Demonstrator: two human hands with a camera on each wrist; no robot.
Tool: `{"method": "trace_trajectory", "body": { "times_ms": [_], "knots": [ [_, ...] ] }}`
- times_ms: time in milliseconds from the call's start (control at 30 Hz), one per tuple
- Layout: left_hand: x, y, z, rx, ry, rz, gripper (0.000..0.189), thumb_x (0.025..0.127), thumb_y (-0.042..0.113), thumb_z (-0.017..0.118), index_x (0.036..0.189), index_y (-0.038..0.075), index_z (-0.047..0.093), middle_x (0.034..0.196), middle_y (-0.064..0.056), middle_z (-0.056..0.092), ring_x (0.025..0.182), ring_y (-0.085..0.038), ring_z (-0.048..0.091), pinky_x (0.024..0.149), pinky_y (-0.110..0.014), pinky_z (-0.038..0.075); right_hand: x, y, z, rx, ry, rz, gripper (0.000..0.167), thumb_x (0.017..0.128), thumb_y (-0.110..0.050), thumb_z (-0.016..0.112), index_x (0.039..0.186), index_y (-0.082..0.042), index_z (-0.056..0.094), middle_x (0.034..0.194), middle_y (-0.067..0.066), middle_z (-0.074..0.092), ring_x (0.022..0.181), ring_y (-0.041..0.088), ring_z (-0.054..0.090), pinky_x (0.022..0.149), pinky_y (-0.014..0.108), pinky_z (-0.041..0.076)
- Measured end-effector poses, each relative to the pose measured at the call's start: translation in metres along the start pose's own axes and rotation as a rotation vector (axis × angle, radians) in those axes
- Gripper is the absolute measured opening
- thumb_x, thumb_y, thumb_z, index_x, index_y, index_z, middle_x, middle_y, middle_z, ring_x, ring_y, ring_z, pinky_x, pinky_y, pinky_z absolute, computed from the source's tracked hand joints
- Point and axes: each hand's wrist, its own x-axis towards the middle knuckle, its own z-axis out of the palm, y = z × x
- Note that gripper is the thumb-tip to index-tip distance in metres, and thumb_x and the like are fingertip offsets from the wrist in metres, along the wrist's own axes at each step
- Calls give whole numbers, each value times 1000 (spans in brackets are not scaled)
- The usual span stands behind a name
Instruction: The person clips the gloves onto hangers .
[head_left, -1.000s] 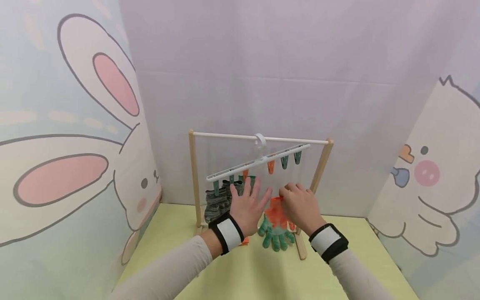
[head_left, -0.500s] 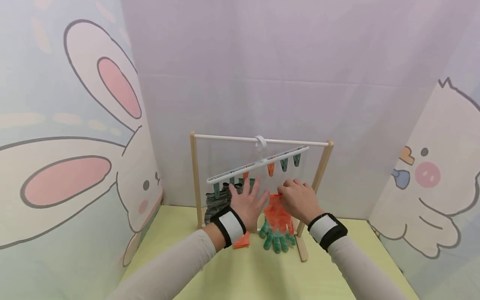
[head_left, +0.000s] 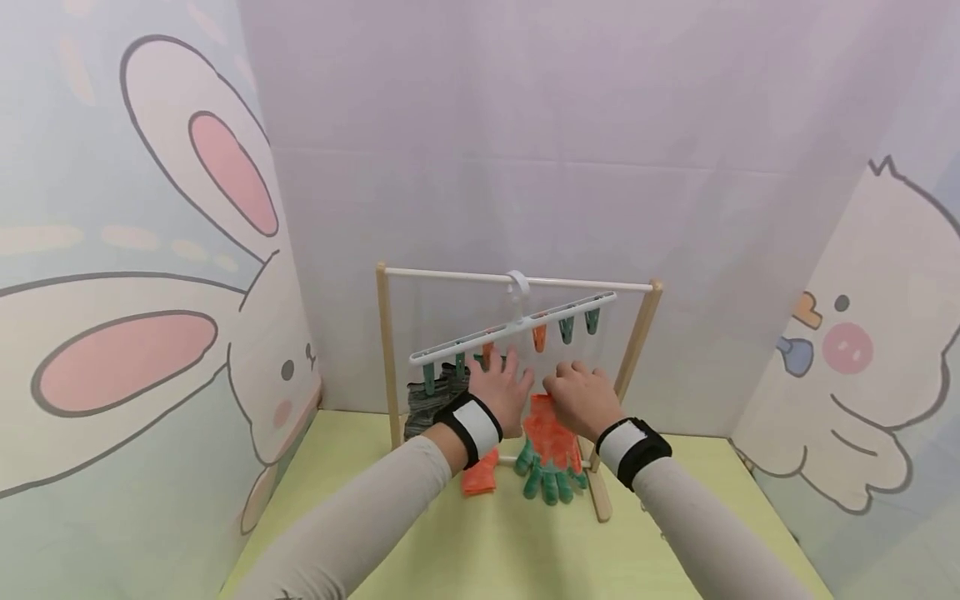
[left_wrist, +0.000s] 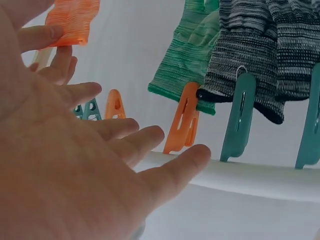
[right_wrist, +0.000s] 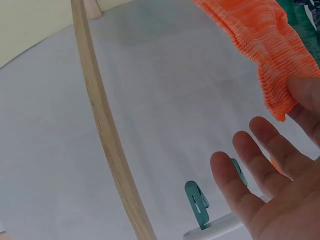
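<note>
one right grip point(head_left: 587, 402) pinches an orange-green glove point(head_left: 551, 435) (upper corner hidden); left grip point(head_left: 499, 398) spread.

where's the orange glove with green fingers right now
In the head view, the orange glove hangs just right of centre, its cuff pinched by the right hand, below an orange clip on the white hanger.

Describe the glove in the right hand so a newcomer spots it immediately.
Start at the rack, then its white hanger. Below the hanger's right half in the head view, the right hand pinches the glove. Orange above and green below, it is unclipped, unlike the dark cuffs.
</note>
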Motion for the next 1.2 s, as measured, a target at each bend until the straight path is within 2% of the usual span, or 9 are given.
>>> {"method": "trace_trajectory", "body": {
  "times_ms": [167,267,400,600,733,833,900,1100,1200],
  "knots": [
    [3,-1,6,-8,25,6,69,94,53,64,154,28,41,162,-11,35,145,-31,41,107,-55,46,2,-5,1,27,-45,-4,4,89,-13,75,85,-14,73,76,5,58,67,23,55,50,38,51],
    [6,-2,9,-43,43,19,63,95,49,64,151,25,45,161,-12,37,143,-32,44,105,-53,48,3,-9,2,14,-64,-8,1,89,-13,75,89,-13,74,77,5,58,64,22,55,49,37,51],
    [9,-1,13,-72,94,48,52,97,44,64,143,23,54,160,-13,39,139,-29,48,100,-51,51,3,-15,5,-17,-83,-23,7,88,-12,75,95,-11,75,80,7,61,59,21,54,48,35,51],
    [13,4,14,-18,197,101,45,98,47,62,136,24,61,163,-12,38,145,-27,43,95,-47,55,-2,-16,8,-21,-72,-28,9,85,-9,75,94,-10,74,81,8,63,56,20,54,47,36,51],
    [18,6,11,24,296,127,43,94,51,66,128,24,65,159,-13,44,140,-27,46,85,-42,57,-7,-12,12,-42,-62,-29,12,83,-8,76,95,-10,72,79,6,63,51,17,49,45,35,49],
    [22,6,11,70,337,118,42,94,50,65,128,24,64,155,-12,46,137,-27,48,77,-38,57,-9,-12,15,-49,-70,-49,13,83,-8,77,93,-11,70,76,6,62,48,17,45,43,35,48],
    [24,6,13,83,337,109,42,96,47,62,131,24,62,156,-12,46,139,-27,47,78,-37,58,-11,-16,17,-50,-76,-60,11,83,-9,77,89,-11,68,73,5,60,46,16,43,43,35,47],
    [27,6,7,42,238,122,40,102,43,54,137,23,59,162,-13,39,148,-28,40,94,-45,56,-7,-18,16,-35,-130,-50,15,85,-6,73,76,-9,62,64,4,52,45,15,42,42,33,45],
    [30,4,3,46,234,121,36,102,41,54,132,23,61,160,-13,42,141,-27,46,89,-42,56,-1,-14,14,-35,-158,-47,13,85,-5,72,76,-9,63,64,3,51,47,14,42,43,31,46]
  ]
}}
